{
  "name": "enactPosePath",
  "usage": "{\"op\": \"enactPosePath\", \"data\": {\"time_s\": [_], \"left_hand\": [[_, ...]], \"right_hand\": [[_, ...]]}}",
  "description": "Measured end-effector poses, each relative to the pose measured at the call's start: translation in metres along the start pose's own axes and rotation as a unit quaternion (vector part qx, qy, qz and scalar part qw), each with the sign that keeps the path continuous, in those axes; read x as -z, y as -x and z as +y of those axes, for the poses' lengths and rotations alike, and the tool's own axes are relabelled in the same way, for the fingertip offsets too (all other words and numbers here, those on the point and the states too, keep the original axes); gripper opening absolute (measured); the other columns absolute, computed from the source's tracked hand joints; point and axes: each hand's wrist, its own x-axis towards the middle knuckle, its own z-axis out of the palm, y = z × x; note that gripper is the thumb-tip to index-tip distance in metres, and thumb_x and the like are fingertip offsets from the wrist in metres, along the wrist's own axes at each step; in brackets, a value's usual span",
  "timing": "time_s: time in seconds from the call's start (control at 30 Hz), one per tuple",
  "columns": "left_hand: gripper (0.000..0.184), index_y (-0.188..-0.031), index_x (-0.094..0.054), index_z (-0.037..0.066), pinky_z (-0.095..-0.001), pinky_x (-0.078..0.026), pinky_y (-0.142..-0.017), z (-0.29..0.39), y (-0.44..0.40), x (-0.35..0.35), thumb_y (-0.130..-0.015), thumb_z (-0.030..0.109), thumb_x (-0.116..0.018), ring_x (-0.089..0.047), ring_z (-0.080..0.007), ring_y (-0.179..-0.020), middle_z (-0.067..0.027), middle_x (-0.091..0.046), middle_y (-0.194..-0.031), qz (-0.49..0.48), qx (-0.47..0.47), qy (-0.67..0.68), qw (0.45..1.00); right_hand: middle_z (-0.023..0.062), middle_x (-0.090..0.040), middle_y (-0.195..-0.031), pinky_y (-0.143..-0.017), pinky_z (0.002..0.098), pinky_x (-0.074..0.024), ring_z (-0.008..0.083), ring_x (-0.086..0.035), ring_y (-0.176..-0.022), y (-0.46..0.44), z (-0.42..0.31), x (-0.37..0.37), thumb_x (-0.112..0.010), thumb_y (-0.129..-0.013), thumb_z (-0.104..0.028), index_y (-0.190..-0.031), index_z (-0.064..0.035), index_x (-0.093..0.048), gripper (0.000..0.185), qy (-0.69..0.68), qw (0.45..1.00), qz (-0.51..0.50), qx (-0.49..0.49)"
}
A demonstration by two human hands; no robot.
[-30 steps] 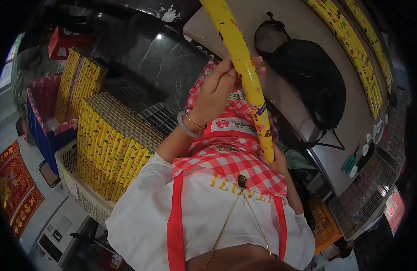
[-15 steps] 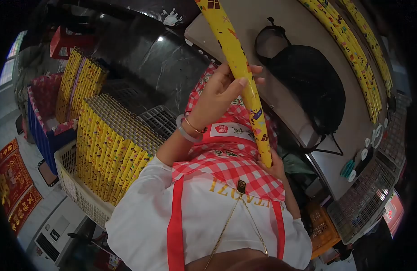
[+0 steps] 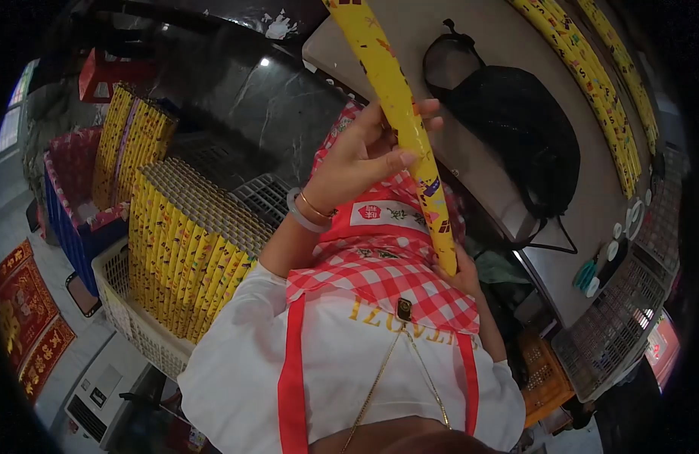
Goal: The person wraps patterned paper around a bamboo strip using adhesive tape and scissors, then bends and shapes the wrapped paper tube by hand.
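A long yellow tube point(image 3: 395, 91) with a colourful printed pattern slants across the view, from the top edge down to my lap. My left hand point(image 3: 365, 155) is around its middle, with the fingers passing behind it and the thumb against its near side. At the lower end, my right hand point(image 3: 464, 274) grips the tube, its fingers partly hidden by it. Below the tube is my red and white checked apron point(image 3: 380, 291). A black bag point(image 3: 516, 136) with straps lies on the table just right of the tube.
On the left, a cream plastic basket point(image 3: 122, 303) holds many stacked yellow tubes point(image 3: 187, 257). Behind it stands a blue box point(image 3: 73, 234) with more tubes. More yellow tubes point(image 3: 591, 83) lie along the far side of the table point(image 3: 349, 57). Grey baskets point(image 3: 610, 348) and an orange crate point(image 3: 542, 371) stand at right.
My left thumb has moved slightly down along the tube, and the left fingers look a little more spread. The tube and my right hand have barely moved.
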Motion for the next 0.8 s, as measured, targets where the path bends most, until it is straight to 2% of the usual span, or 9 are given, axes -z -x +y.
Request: {"op": "enactPosePath", "data": {"time_s": [0.03,0.1,0.2,0.33,0.43,0.5,0.63,0.7,0.8], "left_hand": [[0.063,-0.137,-0.024,0.005,-0.0382,-0.041,-0.095,0.0,0.0,-0.001,-0.083,0.003,-0.056,-0.046,-0.0295,-0.118,-0.018,-0.041,-0.131,0.001,0.0,0.0,1.0],[0.059,-0.136,-0.025,0.003,-0.0383,-0.04,-0.095,0.001,0.0,-0.004,-0.084,0.005,-0.054,-0.047,-0.0301,-0.117,-0.0185,-0.043,-0.129,-0.001,-0.01,0.017,1.0],[0.058,-0.135,-0.026,0.001,-0.039,-0.04,-0.096,0.005,-0.002,-0.003,-0.085,0.006,-0.053,-0.046,-0.0305,-0.118,-0.0191,-0.044,-0.128,0.04,0.033,0.036,0.998],[0.056,-0.134,-0.026,0.0,-0.0393,-0.039,-0.096,0.005,-0.003,-0.002,-0.085,0.007,-0.052,-0.046,-0.0307,-0.118,-0.0195,-0.045,-0.127,0.043,0.036,0.01,0.998],[0.059,-0.135,-0.025,0.001,-0.0394,-0.039,-0.097,0.005,-0.002,0.001,-0.084,0.006,-0.053,-0.046,-0.0304,-0.118,-0.0191,-0.044,-0.128,0.017,0.036,0.027,0.999],[0.065,-0.136,-0.023,0.003,-0.0396,-0.039,-0.098,-0.002,-0.001,0.003,-0.081,0.003,-0.057,-0.046,-0.0306,-0.118,-0.0187,-0.043,-0.129,-0.009,-0.001,0.036,0.999],[0.074,-0.139,-0.017,0.009,-0.0409,-0.039,-0.097,-0.007,0.0,-0.001,-0.079,0.001,-0.06,-0.048,-0.0309,-0.116,-0.0183,-0.042,-0.13,0.008,-0.011,0.014,1.0],[0.08,-0.141,-0.01,0.014,-0.0426,-0.041,-0.096,-0.005,0.002,-0.006,-0.079,0.002,-0.06,-0.05,-0.0314,-0.114,-0.0181,-0.043,-0.128,0.029,0.041,-0.043,0.998],[0.081,-0.141,-0.006,0.015,-0.044,-0.042,-0.094,-0.003,0.002,-0.004,-0.081,0.003,-0.058,-0.051,-0.0313,-0.112,-0.0188,-0.042,-0.13,0.003,0.054,-0.016,0.998]], "right_hand": [[0.0129,-0.06,-0.104,-0.081,0.0306,-0.0469,0.0197,-0.06,-0.093,0.001,0.003,-0.001,-0.072,-0.073,-0.014,-0.124,-0.0029,-0.043,0.06,0.0,1.0,-0.001,-0.001],[0.0128,-0.061,-0.103,-0.081,0.031,-0.0475,0.0194,-0.061,-0.092,0.003,0.011,-0.002,-0.071,-0.073,-0.013,-0.125,-0.0035,-0.042,0.06,0.025,0.997,0.029,0.062],[0.013,-0.062,-0.101,-0.081,0.0316,-0.0477,0.0195,-0.061,-0.092,0.002,0.016,0.001,-0.071,-0.074,-0.014,-0.126,-0.0038,-0.041,0.06,0.01,0.999,0.001,0.051],[0.0128,-0.062,-0.101,-0.081,0.0318,-0.0476,0.0195,-0.062,-0.091,0.002,0.012,0.0,-0.071,-0.074,-0.016,-0.126,-0.0037,-0.041,0.062,-0.011,1.0,-0.002,0.018],[0.012,-0.062,-0.102,-0.081,0.0312,-0.0477,0.0182,-0.062,-0.091,0.003,0.012,-0.001,-0.071,-0.074,-0.017,-0.127,-0.0036,-0.04,0.062,0.041,0.997,0.021,0.066],[0.0116,-0.062,-0.102,-0.081,0.0304,-0.0475,0.0168,-0.061,-0.091,0.003,0.011,0.0,-0.071,-0.074,-0.016,-0.127,-0.0032,-0.041,0.063,0.027,0.998,0.015,0.048],[0.0119,-0.061,-0.104,-0.082,0.0299,-0.0472,0.0161,-0.061,-0.092,0.0,0.0,0.005,-0.072,-0.073,-0.017,-0.126,-0.0025,-0.041,0.063,0.006,0.999,-0.008,0.044],[0.012,-0.06,-0.106,-0.082,0.0301,-0.0469,0.016,-0.06,-0.093,0.0,-0.005,0.006,-0.073,-0.073,-0.017,-0.126,-0.0021,-0.041,0.064,-0.008,1.0,-0.024,0.005],[0.0115,-0.06,-0.107,-0.083,0.0303,-0.0468,0.0157,-0.059,-0.094,0.001,-0.005,0.003,-0.073,-0.073,-0.017,-0.125,-0.0023,-0.041,0.063,0.001,1.0,-0.011,-0.004]]}}
